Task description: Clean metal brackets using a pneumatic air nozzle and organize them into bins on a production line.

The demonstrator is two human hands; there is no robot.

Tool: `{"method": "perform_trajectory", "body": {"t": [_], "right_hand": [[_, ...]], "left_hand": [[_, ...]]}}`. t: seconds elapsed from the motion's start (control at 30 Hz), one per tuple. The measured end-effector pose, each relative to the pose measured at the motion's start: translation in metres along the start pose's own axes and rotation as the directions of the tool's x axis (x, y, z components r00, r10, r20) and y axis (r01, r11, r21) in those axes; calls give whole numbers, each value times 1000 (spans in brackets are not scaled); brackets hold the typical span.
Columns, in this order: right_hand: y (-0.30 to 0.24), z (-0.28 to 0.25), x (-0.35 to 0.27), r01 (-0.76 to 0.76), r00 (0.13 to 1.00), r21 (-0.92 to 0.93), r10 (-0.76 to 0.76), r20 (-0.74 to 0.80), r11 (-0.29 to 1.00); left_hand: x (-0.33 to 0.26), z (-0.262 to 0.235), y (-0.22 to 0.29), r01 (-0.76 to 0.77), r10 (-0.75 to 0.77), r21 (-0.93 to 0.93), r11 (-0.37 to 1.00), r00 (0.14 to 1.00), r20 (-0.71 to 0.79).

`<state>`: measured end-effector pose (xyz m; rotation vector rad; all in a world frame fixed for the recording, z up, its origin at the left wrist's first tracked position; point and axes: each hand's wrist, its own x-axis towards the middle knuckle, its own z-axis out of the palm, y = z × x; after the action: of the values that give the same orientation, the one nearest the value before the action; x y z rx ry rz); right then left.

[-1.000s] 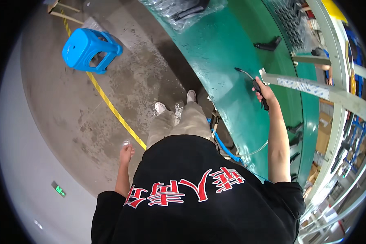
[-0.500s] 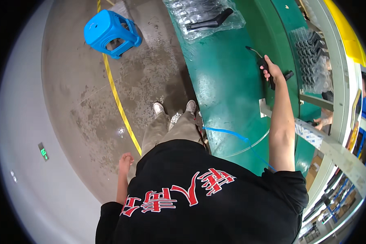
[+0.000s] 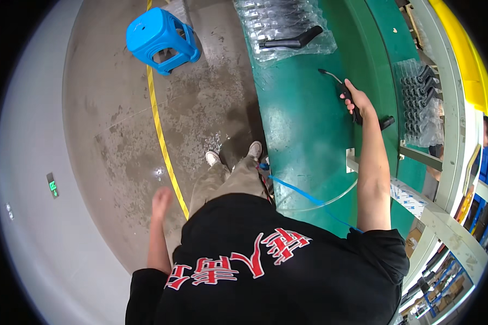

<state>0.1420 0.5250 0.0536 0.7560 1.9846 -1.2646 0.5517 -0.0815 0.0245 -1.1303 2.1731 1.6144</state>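
right grip [image 3: 358,100] clasps a bent black tool [image 3: 342,88] over glossy green tabletop [image 3: 293,108]; left grip [image 3: 161,201] too blurred to tell.

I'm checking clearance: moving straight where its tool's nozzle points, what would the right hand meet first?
The right hand would likely meet the clear plastic wrap bearing the black bent part; depth is unclear.

Cool, fairly bright light covers the tabletop [image 3: 298,116], leaving a hazy sheen on its near part and glints on the plastic wrap [image 3: 284,19] at its far end. A dark shadow lies on the floor [image 3: 200,103] along the tabletop's left edge. Well left of the tabletop, blur softens the left hand's fingers [image 3: 164,195]; right of it, the pale frame [image 3: 455,103] bows with fisheye distortion.
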Motion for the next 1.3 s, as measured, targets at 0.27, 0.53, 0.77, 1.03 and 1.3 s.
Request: {"method": "perform_trajectory", "body": {"t": [0.27, 0.53, 0.77, 1.03, 1.3], "right_hand": [[-4, 10, -19, -58, 996, 25, 60, -71, 998], [-22, 56, -20, -67, 996, -44, 65, -56, 997], [-40, 154, -40, -31, 999, 29, 30, 25, 999], [22, 167, -107, -61, 995, 133, 71, -74, 989], [289, 58, -304, -417, 653, 447, 603, -459, 791]], "left_hand": [[278, 236, 308, -398, 414, -146, 906, 904, 106], [304, 365, 326, -428, 426, -17, 904, 894, 137], [301, 360, 327, -483, 476, 44, 874, 872, 111], [330, 363, 326, -556, 560, 87, 827, 828, -34], [265, 338, 336, -420, 417, -18, 907, 895, 159]]}}
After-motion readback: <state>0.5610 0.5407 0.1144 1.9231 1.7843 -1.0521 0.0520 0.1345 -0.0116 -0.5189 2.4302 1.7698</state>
